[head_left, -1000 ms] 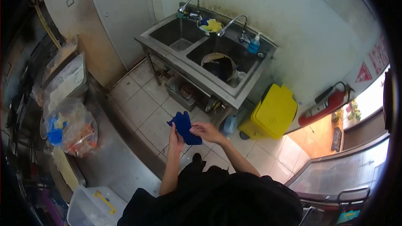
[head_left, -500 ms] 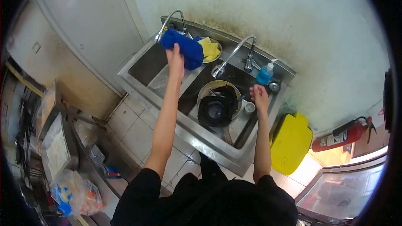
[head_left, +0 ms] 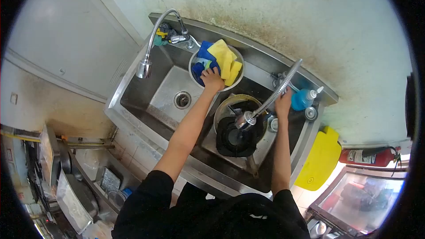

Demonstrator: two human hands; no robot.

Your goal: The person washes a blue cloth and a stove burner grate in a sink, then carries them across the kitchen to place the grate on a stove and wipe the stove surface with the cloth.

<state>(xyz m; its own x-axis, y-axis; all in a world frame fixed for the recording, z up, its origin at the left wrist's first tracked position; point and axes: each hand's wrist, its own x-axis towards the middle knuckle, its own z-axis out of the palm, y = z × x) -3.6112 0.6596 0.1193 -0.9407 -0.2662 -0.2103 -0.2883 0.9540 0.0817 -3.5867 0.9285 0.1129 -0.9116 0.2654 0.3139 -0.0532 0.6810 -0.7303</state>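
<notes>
My left hand (head_left: 212,80) is down in a metal bowl (head_left: 241,56) at the divider between the two sink basins, its fingers curled on a blue cloth (head_left: 199,73). Yellow cloths (head_left: 222,56) and more blue cloth lie in the same bowl. My right hand (head_left: 283,102) is at the right faucet's handle (head_left: 280,79), fingers closed around it, partly hidden. This faucet's flexible spout (head_left: 276,93) hangs over the right basin. Below its head, a black round part (head_left: 234,139) rests on a large pot (head_left: 221,106). No stream of water is visible.
A blue pump bottle (head_left: 302,100) stands on the sink's right ledge, near a small metal can (head_left: 311,113). The left faucet (head_left: 144,67) arches over the left basin (head_left: 166,93). To the right are a yellow bin lid (head_left: 316,163) and a fire extinguisher (head_left: 367,156).
My left hand has lowered the blue cloth from above the left basin into the bowl. My right hand has moved up from beside the pot to the faucet handle. The view has shifted closer.
</notes>
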